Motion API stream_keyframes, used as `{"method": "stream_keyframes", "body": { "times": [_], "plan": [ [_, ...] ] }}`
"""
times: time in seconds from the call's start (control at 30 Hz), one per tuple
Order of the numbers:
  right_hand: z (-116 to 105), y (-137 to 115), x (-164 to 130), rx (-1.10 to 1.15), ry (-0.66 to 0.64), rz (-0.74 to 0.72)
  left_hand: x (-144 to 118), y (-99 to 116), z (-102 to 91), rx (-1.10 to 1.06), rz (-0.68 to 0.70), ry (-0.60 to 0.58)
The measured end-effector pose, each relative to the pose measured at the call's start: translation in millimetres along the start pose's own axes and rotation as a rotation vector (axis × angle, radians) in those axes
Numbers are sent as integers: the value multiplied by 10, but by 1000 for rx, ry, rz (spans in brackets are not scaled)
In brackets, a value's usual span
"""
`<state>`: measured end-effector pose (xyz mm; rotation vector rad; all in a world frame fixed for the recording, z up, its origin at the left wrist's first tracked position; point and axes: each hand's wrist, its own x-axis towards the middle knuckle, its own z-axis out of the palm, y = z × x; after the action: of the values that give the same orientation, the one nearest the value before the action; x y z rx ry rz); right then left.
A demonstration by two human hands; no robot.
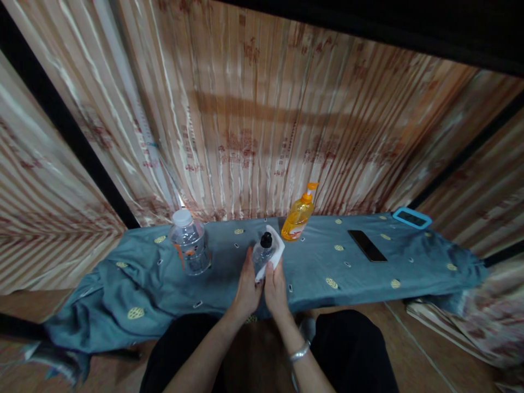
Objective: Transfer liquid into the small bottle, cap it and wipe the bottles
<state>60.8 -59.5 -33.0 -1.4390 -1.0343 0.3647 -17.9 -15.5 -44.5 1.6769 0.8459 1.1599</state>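
Note:
A small clear bottle with a black cap (266, 240) is held between my two hands above the front half of the cloth-covered surface. My left hand (247, 286) is closed round the bottle's left side. On the other side, my right hand (275, 286) presses a white tissue or cloth (278, 249) against the bottle. The white piece wraps the bottle's right and far side, its top corner sticking up. Fingers hide the lower part of the bottle. A silver bracelet (300, 351) is on my right wrist.
A large clear bottle with a white lid (190, 245) stands left. Behind my hands is an orange pump bottle (298, 215). A dark phone (367, 245) and a blue-framed device (411, 218) lie right. Patterned curtains (245, 136) and dark poles (69, 120) enclose the blue-grey cloth (319, 278).

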Motion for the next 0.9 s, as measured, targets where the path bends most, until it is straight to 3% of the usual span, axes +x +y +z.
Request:
{"method": "stream_keyframes", "body": {
  "times": [0.1,0.2,0.3,0.4,0.67,0.77,0.9],
  "plan": [
    [-24,267,-65,53,-35,109,-89,-26,-103,75,61,-70],
    [-93,450,-91,34,-79,148,-61,27,-202,98,26,-110],
    [-141,542,-83,17,-96,144,63,119,-241,104,-57,-87],
    [-156,574,-48,-1,-118,115,187,185,-203,157,-50,-73],
    [-197,613,15,-152,-187,46,199,287,23,-60,-174,55],
    [-144,611,-7,-222,-233,-14,216,316,-50,-127,-216,154],
    [3,584,-111,-316,-304,-101,279,348,-306,-118,-167,272]
  ]
}}
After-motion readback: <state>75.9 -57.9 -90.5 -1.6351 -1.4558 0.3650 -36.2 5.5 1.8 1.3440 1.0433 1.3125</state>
